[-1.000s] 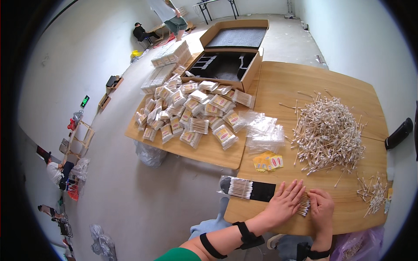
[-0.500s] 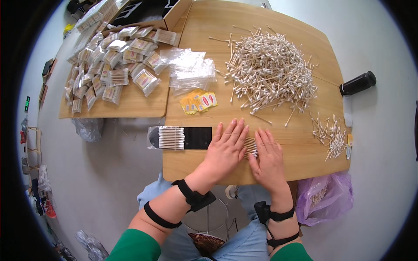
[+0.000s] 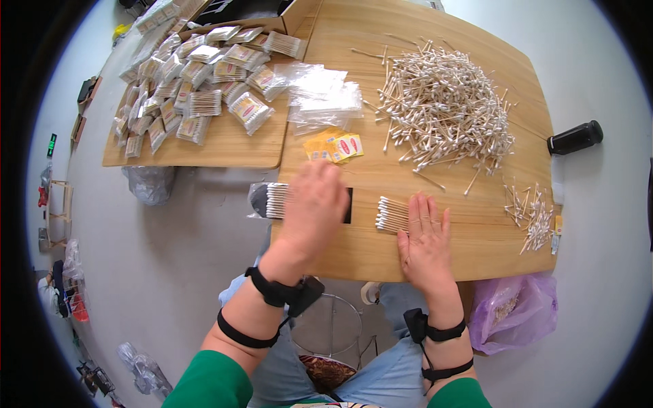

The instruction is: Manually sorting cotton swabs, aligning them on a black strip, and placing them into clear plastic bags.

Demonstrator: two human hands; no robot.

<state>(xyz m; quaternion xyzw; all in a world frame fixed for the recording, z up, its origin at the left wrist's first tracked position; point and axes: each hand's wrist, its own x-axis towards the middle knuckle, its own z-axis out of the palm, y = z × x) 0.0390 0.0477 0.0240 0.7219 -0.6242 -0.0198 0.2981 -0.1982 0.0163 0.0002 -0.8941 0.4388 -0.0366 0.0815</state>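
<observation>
Cotton swabs (image 3: 392, 214) lie aligned on our wooden table (image 3: 350, 251), nearer us than bagged packs (image 3: 196, 73) and a loose swab heap (image 3: 445, 105). Our right hand (image 3: 425, 238) lies flat at their right end; our left hand (image 3: 314, 202), grip too blurred to tell, partly hides a black strip (image 3: 349, 206).

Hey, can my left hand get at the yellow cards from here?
Likely yes: the left hand is close to the yellow cards, which lie largely uncovered, with nothing visible in between.
</observation>
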